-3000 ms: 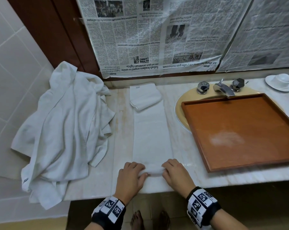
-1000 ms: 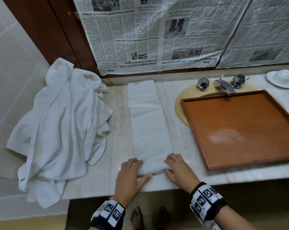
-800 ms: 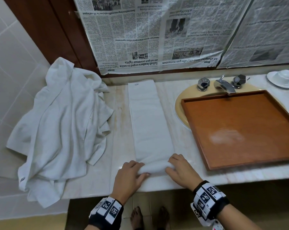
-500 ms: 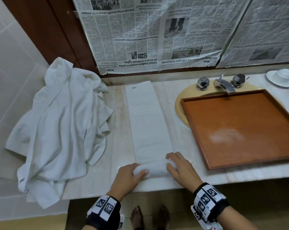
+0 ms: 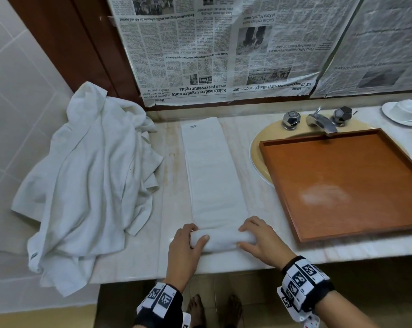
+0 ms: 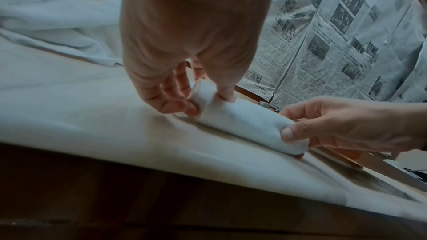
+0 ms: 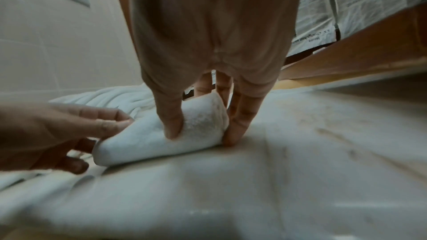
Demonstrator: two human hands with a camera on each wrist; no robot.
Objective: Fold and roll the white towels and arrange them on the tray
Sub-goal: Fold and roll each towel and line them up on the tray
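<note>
Near the front edge of the marble counter (image 5: 138,256) we have the folded white towel (image 5: 212,176) lying as a long strip running away from us, its near end wound into a short roll (image 5: 221,240). Our left hand (image 5: 183,247) pinches the roll's left end, thumb on top, fingers behind; our right hand (image 5: 261,245) pinches the right end likewise. Right of the strip sits the wooden tray (image 5: 283,185) over the sink; left, a heap of white towels (image 5: 88,185).
</note>
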